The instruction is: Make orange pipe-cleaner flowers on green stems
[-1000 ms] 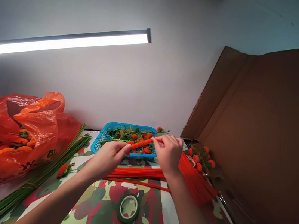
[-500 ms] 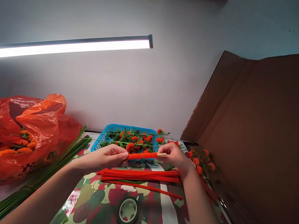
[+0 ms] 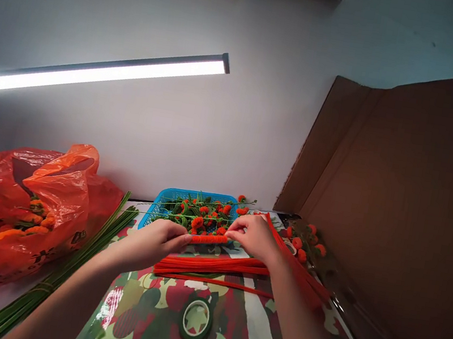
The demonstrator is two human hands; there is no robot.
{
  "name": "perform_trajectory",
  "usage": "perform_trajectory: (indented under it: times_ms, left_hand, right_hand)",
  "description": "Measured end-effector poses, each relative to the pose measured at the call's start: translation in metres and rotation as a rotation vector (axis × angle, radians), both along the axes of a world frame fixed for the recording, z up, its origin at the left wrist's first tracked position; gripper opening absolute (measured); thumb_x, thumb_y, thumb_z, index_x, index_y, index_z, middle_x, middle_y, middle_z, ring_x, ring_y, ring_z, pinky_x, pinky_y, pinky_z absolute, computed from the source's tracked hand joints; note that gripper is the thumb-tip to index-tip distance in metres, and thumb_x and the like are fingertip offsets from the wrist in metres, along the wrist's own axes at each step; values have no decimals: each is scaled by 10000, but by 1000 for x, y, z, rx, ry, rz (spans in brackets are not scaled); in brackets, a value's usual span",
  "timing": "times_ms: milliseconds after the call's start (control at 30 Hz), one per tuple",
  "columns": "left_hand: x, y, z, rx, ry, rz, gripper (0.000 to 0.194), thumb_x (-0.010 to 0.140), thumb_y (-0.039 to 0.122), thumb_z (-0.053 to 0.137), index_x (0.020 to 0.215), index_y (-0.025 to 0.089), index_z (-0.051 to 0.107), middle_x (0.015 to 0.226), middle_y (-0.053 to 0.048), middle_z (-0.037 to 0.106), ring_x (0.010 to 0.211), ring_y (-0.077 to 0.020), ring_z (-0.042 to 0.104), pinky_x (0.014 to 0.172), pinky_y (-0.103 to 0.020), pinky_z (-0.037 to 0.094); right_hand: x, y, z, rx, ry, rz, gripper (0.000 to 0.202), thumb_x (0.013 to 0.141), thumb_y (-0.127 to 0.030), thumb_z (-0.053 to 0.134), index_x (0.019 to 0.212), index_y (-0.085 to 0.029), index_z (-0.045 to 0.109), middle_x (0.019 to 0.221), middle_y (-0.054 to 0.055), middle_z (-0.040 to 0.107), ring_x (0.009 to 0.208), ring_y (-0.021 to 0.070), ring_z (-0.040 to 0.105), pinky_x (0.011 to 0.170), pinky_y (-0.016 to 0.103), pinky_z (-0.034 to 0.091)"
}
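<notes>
An orange fuzzy coil [image 3: 209,239] lies level between my two hands, above the table. My left hand [image 3: 161,239] pinches its left end between thumb and fingers. At its right end, the fingertips of my right hand [image 3: 252,236] are closed on it. Behind the hands stands a blue basket [image 3: 175,191] of green stems and small orange flowers. Orange-red fuzzy stems [image 3: 206,266] lie in a bundle just below the hands. Nearer to me, a roll of green tape [image 3: 184,320] rests on the patterned cover.
At the left sits a red plastic bag [image 3: 65,184] with orange flowers inside, beside a long bundle of green stems [image 3: 78,260]. Cardboard [image 3: 399,191] rises at the right. More orange flowers [image 3: 302,256] lie near its base.
My right hand has moved left, closer to my left hand. The pale stick end that showed at the coil's right end is no longer visible.
</notes>
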State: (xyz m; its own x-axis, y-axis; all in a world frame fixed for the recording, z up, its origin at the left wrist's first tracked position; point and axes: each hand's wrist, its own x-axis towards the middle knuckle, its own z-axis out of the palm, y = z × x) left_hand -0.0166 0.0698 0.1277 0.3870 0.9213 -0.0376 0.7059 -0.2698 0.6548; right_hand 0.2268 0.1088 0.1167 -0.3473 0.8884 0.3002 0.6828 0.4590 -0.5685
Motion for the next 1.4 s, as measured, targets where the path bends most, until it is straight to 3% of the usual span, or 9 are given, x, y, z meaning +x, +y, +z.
perform_trajectory:
  times_ms: [133,267,367,500,733,933,1167,1300,1400]
  left_hand:
    - [26,-2,-9,146,-112,166,402,851,495,408,612,186,506,538,31,378,514,-132,312,499,-250,217]
    - [50,-1,-28,139,-467,276,417,844,541,388,660,184,501,521,58,272,483,-113,254,481,-241,189]
    - [61,4,-44,-51,-829,248,434,811,611,434,697,193,458,493,95,187,455,-88,149,448,-227,131]
    - [58,11,-52,-271,-1083,20,431,786,611,515,695,200,424,480,126,114,433,-64,60,426,-217,98]
    - [31,15,-45,-379,-828,-236,445,800,569,558,659,152,497,494,97,220,460,-62,142,441,-218,119]
    - [9,17,-28,-164,-279,-257,478,861,570,440,704,143,587,544,65,243,503,-92,195,465,-241,148]
    - [15,13,-22,63,-29,-35,409,865,498,431,653,170,551,550,39,373,523,-116,303,494,-242,220]
    - [36,11,-33,161,-343,161,412,844,526,435,633,177,494,557,45,341,526,-112,290,491,-233,212]
    - [54,7,-43,-19,-665,214,450,766,610,517,632,182,476,511,82,236,476,-87,190,449,-220,147]
  right_hand:
    - [-14,-2,-8,404,-46,-276,175,821,-207,610,655,-194,664,632,-3,631,696,151,544,765,329,277]
    - [-21,-3,-17,555,242,-402,204,879,-279,534,745,-177,648,652,24,604,663,158,528,735,317,315]
    - [-25,-1,-19,429,623,-335,248,871,-382,524,778,-174,622,724,54,614,681,169,526,692,303,374]
    - [-15,10,-16,-67,980,19,308,755,-505,613,773,-200,575,708,14,550,674,147,482,669,280,393]
    - [33,24,-11,-498,702,340,453,472,-529,809,530,-153,562,506,-36,452,484,79,384,489,235,321]
    - [47,18,-2,-612,257,256,220,606,-337,755,652,-130,695,516,-2,589,494,107,514,484,221,372]
    - [8,6,-3,-27,-68,-134,98,667,-194,710,572,-187,682,610,30,673,641,178,608,594,271,391]
    - [-10,5,-13,429,57,-376,146,820,-197,600,687,-183,660,746,48,703,733,192,616,722,320,374]
    - [-14,4,-17,717,249,-423,161,831,-230,613,684,-174,644,676,36,673,683,175,597,701,305,379]
